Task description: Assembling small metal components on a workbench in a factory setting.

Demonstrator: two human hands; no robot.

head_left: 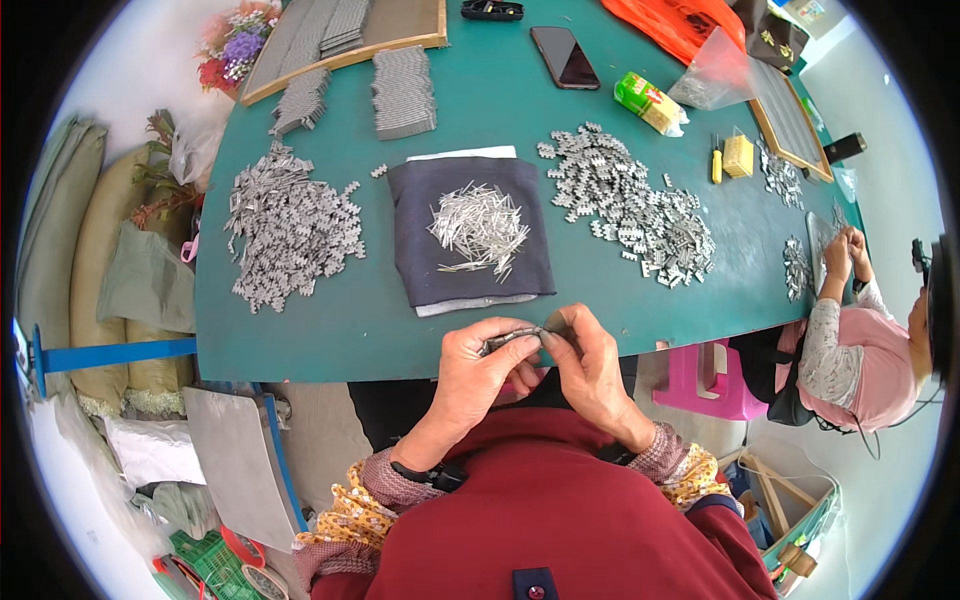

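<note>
Both hands meet just below the near edge of the green table (400,340). Left hand (480,365) and right hand (590,365) pinch, fingers closed, a small metal piece (515,337) between them. Beyond it on the table: dark cloth (420,250) bearing thin metal pins (480,225). Metal link piles lie left (290,225) and right (630,205) of the cloth.

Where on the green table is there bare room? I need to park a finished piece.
Bare table along the near edge, left of the dark cloth; also between the cloth and the phone. Crowded: left pile and right pile.
</note>
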